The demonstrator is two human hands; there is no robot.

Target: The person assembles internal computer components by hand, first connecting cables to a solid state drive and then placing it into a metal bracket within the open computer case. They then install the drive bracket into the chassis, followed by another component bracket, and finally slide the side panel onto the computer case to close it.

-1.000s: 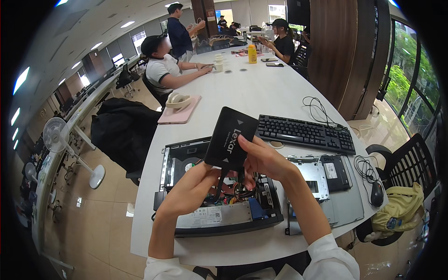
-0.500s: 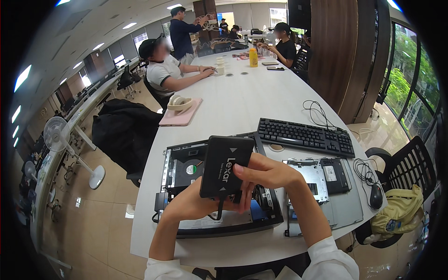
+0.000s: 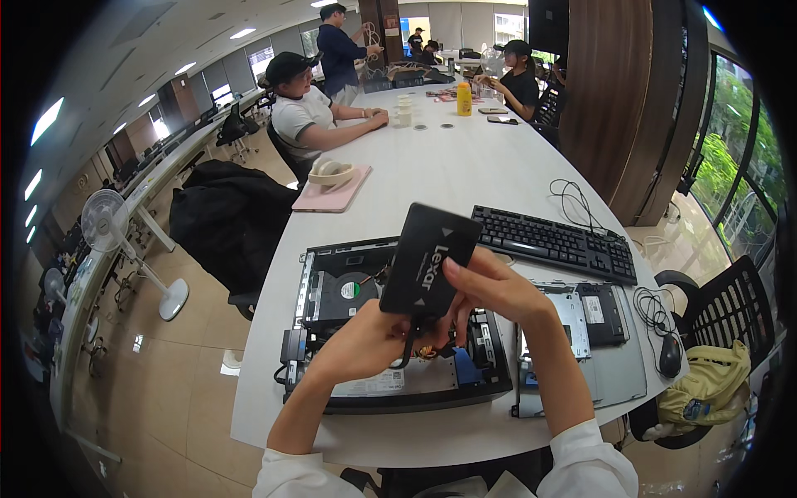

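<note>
In the head view, the flat black rectangular drive with pale lettering (image 3: 423, 253) is at the centre of the frame, tilted and raised over the open black-and-silver computer case (image 3: 432, 402). The right hand (image 3: 502, 286) is clamped on its edge, thumb across the printed face and fingers mostly hidden behind, which probably steadies it and keeps that face turned up. The left hand (image 3: 361, 342) is closed in at the lower end, where a short black cable (image 3: 408, 344) hangs; whether its grip pinches cable or drive, I cannot tell. The drive seems held high so that its cable end stays within reach of both hands.

The white bench (image 3: 432, 178) runs up the frame. A long black keyboard (image 3: 556, 242) lies right of centre, with a black corded mouse (image 3: 669, 357) at lower right. Cream headphones (image 3: 330, 172) rest on a pink flat case (image 3: 353, 187), upper left of centre. A white standing fan (image 3: 105, 219) is at the left, a tall window (image 3: 730, 166) at the right.
</note>
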